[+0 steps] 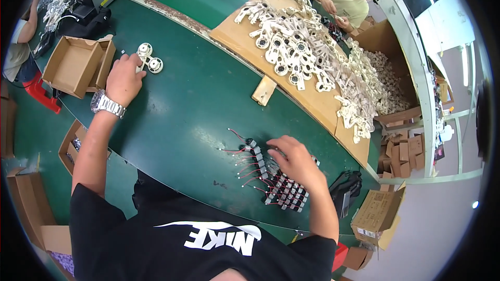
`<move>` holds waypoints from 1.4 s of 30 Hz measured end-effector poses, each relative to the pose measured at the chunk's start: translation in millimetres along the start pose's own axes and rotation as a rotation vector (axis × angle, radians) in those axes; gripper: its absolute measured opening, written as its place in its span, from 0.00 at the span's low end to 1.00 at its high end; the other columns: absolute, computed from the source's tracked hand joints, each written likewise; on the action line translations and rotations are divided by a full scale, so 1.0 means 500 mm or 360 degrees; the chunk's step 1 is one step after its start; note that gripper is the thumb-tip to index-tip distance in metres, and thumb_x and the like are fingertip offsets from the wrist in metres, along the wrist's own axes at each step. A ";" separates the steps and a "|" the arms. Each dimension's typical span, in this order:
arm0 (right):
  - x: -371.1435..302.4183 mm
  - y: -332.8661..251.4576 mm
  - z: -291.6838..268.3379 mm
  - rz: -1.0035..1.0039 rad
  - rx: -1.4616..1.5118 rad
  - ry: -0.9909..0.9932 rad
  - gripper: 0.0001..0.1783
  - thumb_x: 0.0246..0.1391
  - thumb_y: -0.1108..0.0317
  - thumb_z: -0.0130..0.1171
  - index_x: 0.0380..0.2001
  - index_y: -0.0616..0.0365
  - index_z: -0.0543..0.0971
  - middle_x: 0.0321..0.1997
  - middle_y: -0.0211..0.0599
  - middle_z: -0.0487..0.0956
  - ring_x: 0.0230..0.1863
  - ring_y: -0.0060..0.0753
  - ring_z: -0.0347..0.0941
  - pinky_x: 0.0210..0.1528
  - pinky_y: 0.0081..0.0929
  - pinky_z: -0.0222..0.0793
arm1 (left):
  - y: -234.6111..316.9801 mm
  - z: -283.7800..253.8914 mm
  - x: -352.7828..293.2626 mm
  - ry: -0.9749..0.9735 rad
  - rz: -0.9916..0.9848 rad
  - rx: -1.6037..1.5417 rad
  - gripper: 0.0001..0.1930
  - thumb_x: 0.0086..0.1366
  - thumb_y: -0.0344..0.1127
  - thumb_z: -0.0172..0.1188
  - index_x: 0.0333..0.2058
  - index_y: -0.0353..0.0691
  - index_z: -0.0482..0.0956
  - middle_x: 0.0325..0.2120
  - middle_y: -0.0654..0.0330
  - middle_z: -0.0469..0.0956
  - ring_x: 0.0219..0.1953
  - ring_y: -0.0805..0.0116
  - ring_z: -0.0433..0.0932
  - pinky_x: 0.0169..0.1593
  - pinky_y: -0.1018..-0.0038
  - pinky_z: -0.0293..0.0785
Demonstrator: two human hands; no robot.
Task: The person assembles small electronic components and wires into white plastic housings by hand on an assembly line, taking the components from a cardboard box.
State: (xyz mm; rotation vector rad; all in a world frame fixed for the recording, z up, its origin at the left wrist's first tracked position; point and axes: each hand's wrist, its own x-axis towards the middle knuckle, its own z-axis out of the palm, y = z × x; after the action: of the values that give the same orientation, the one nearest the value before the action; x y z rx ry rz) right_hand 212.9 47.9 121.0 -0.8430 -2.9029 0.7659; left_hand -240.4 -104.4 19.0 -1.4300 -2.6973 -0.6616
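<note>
On the left of the green table, my left hand (125, 77) has thumb and forefinger closed on the near end of a white plastic part (154, 65) with two round rings. A wristwatch is on that wrist. To the right, my right hand (297, 160) hovers, fingers curved and apart, over a cluster of small grey motors (284, 192) with red and black wires. A row of these motors (256, 157) lies just left of its fingertips. The palm hides part of the cluster, and nothing shows between its fingers.
Cardboard trays (73, 67) stand left of my left hand. Across the table, a cardboard sheet (234, 28) bears a heap of white plastic parts (302, 47), with a person (341, 0) behind it. A small tan block (264, 91) lies mid-table. A dark bag (346, 190) sits far right.
</note>
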 end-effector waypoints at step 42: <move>0.033 0.028 0.020 0.0075 0.0108 0.1031 0.15 0.57 0.76 0.70 0.47 0.61 0.82 0.43 0.44 0.85 0.44 0.47 0.81 0.45 0.39 0.78 | 0.417 0.149 -0.062 -0.0522 0.0633 -0.1612 0.14 0.81 0.31 0.47 0.57 0.36 0.78 0.30 0.56 0.80 0.34 0.65 0.79 0.43 0.68 0.78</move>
State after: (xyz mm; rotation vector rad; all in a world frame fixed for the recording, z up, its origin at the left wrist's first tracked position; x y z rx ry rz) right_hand 204.0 62.1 103.8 -0.9381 -2.2804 0.4695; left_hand -43.5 1.4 19.2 -2.3160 -2.1407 -2.0551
